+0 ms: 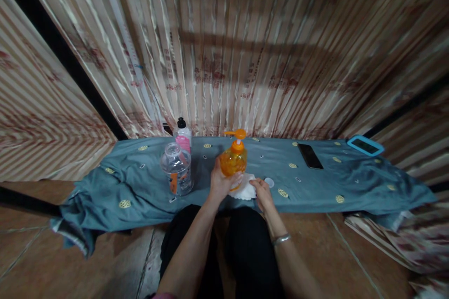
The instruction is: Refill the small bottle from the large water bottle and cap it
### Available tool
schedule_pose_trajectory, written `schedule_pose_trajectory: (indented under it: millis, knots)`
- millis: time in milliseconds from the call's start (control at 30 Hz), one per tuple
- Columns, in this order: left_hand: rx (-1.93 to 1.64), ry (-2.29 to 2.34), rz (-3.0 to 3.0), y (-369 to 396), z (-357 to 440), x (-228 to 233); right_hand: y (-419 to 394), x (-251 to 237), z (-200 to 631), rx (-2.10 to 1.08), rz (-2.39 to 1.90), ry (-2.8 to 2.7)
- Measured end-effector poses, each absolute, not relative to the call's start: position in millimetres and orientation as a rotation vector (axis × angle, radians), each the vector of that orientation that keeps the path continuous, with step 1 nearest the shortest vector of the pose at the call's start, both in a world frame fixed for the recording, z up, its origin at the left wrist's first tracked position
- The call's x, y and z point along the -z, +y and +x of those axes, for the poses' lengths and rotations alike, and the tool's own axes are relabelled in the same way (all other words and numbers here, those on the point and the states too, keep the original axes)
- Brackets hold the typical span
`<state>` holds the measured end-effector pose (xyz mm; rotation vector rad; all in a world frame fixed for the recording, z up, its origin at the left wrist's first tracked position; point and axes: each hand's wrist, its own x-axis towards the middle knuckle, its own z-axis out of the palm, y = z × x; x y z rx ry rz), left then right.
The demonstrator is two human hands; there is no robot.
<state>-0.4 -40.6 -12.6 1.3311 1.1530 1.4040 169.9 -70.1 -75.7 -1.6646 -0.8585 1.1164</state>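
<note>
An orange see-through pump bottle [234, 162] with an orange pump head stands upright, slightly tilted, near the cloth's front edge. My left hand [222, 178] is wrapped round its lower left side. Just right of the bottle, my right hand [262, 192] pinches the edge of a white tissue [245, 188], which lies against the bottle's lower front. A small round whitish lid [269, 182] lies flat beside my right fingers. To the left stands a clear plastic jar [177, 174], its mouth uncovered, with orange and dark print.
Behind the jar stands a clear bottle [183, 138] with a black cap and pink label. A dark phone [310, 156] and a blue-framed device [365, 145] lie on the right. A blue-green cloth [136, 187] covers the low surface; a striped curtain [224, 56] hangs behind.
</note>
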Motion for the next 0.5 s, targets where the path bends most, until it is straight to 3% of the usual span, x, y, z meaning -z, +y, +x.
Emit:
schedule_pose_trajectory:
  millis: [267, 500]
  knots:
    - [-1.387, 1.158, 1.337, -45, 1, 13, -85, 37, 186, -1.077, -1.205, -0.621]
    - [-1.362, 1.123, 1.326, -44, 5, 17, -77, -25, 157, -0.972, -0.909, -0.974]
